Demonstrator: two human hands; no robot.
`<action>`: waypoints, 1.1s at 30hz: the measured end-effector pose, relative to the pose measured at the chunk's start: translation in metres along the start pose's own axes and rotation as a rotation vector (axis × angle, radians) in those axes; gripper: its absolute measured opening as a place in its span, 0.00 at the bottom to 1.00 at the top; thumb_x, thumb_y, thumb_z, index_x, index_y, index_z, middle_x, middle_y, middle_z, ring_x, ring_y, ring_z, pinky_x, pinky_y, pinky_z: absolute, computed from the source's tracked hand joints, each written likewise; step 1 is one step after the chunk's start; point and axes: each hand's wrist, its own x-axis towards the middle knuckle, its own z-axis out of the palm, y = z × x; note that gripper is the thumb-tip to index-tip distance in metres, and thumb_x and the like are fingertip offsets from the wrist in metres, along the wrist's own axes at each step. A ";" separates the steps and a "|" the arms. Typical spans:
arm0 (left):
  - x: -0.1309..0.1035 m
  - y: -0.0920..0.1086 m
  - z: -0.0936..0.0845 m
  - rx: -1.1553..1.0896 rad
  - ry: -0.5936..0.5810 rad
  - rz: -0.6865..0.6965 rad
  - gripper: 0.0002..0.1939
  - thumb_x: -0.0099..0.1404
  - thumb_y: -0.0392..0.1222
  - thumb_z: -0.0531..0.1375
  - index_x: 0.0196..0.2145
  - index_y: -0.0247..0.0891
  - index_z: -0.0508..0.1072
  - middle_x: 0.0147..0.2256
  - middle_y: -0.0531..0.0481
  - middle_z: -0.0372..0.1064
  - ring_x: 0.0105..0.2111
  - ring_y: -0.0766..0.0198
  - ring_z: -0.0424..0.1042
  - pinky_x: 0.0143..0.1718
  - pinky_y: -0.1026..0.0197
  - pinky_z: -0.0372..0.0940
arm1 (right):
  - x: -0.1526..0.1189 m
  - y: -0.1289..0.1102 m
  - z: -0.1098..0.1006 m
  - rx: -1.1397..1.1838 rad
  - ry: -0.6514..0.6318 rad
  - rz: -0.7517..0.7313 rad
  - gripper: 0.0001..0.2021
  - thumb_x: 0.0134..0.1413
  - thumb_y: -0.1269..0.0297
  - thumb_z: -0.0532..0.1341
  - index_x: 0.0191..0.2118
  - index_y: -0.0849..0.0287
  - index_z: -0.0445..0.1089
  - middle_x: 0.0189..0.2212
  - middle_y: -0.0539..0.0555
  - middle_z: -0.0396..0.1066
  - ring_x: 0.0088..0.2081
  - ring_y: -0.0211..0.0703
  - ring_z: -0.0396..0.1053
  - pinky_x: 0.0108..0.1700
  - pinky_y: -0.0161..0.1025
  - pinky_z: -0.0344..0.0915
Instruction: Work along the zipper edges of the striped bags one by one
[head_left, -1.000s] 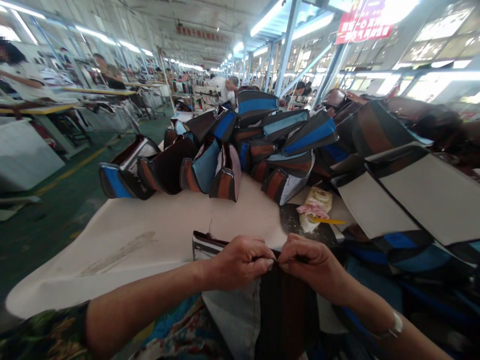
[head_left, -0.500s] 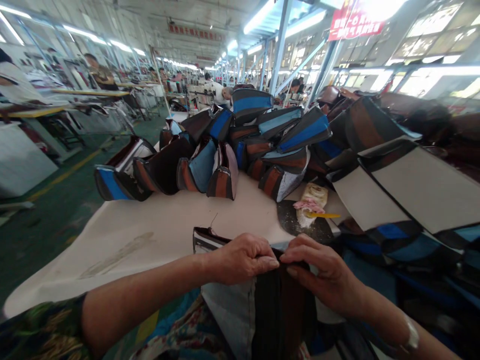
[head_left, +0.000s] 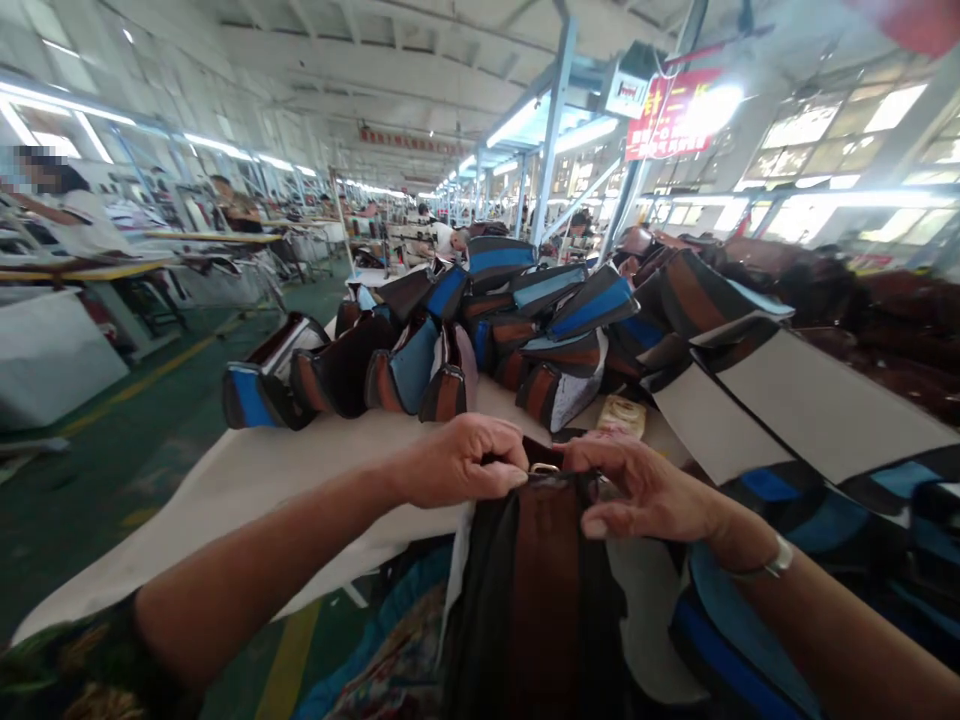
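In the lower centre of the frame, the left hand [head_left: 461,462] and the right hand [head_left: 637,490] are gripping the top edge of a black fabric bag piece [head_left: 536,590] with a smooth brown band running down its middle. The left fingers are curling tightly and pinching the edge; the right fingers are pressing together over it, thumb underneath. A small metal ring [head_left: 544,467] is showing between the hands. The pale, matte work table [head_left: 255,470] is lying behind, and a pile of blue, brown and black bags [head_left: 480,330] is crowding the centre. Flat grey-white panels [head_left: 817,410] are leaning at the right.
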 end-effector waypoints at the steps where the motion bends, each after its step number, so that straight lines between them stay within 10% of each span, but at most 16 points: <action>1: -0.005 -0.002 -0.008 0.012 -0.025 -0.001 0.07 0.62 0.35 0.56 0.26 0.35 0.70 0.29 0.53 0.64 0.30 0.67 0.64 0.34 0.65 0.58 | 0.001 -0.001 0.006 0.083 -0.007 -0.007 0.15 0.54 0.52 0.68 0.35 0.58 0.69 0.32 0.49 0.64 0.36 0.41 0.60 0.41 0.39 0.59; 8: -0.043 -0.008 -0.009 -0.091 -0.199 -0.103 0.02 0.58 0.32 0.60 0.30 0.35 0.71 0.32 0.53 0.66 0.33 0.66 0.65 0.37 0.64 0.61 | 0.003 0.016 0.058 0.447 -0.034 0.086 0.15 0.60 0.52 0.64 0.35 0.62 0.68 0.32 0.51 0.64 0.34 0.39 0.60 0.37 0.37 0.58; 15: -0.042 0.001 -0.012 -0.321 -0.308 -0.351 0.30 0.51 0.30 0.60 0.53 0.37 0.67 0.33 0.56 0.65 0.28 0.68 0.62 0.26 0.66 0.57 | 0.012 0.002 0.066 0.426 -0.046 0.079 0.16 0.53 0.52 0.69 0.34 0.60 0.69 0.33 0.51 0.65 0.36 0.40 0.61 0.40 0.39 0.59; 22: -0.042 0.008 -0.002 -0.393 -0.305 -0.454 0.19 0.51 0.37 0.69 0.42 0.36 0.75 0.31 0.57 0.65 0.30 0.68 0.62 0.28 0.66 0.57 | 0.016 0.008 0.071 0.478 -0.068 0.057 0.12 0.58 0.56 0.66 0.33 0.60 0.69 0.31 0.50 0.66 0.37 0.41 0.64 0.56 0.47 0.57; 27: -0.043 0.011 0.016 -0.360 -0.172 -0.441 0.22 0.52 0.55 0.73 0.33 0.34 0.77 0.28 0.56 0.64 0.29 0.67 0.63 0.27 0.65 0.54 | 0.018 0.011 0.073 0.503 -0.098 0.003 0.12 0.60 0.56 0.65 0.34 0.60 0.69 0.35 0.53 0.68 0.42 0.45 0.65 0.52 0.46 0.60; 33: -0.043 0.013 0.028 -0.243 -0.053 -0.482 0.17 0.51 0.51 0.73 0.27 0.33 0.76 0.22 0.59 0.58 0.25 0.70 0.57 0.24 0.66 0.51 | 0.015 0.007 0.074 0.517 -0.100 0.026 0.10 0.61 0.59 0.64 0.34 0.61 0.68 0.37 0.54 0.68 0.42 0.44 0.65 0.50 0.44 0.59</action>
